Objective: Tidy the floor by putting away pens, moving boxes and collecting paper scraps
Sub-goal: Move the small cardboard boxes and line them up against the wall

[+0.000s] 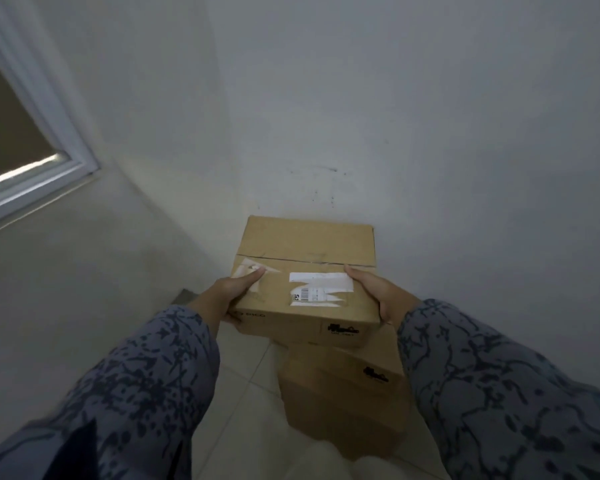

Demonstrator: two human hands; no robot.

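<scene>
In the head view, a brown cardboard box (pixel 305 271) with a torn white shipping label (pixel 321 289) on top is held up in the corner of the room, close to the white wall (pixel 395 116). The left hand (pixel 229 296) grips the box's near left corner, thumb lying on top and the fingers curled underneath. The right hand (pixel 378 292) grips its near right corner the same way. Both arms wear patterned blue-grey sleeves (pixel 146 382). Directly below the held box, a second cardboard box (pixel 340 393) stands on the pale tiled floor (pixel 243 403). Left of the held box, a white-framed window (pixel 32 133) is set in the side wall.
</scene>
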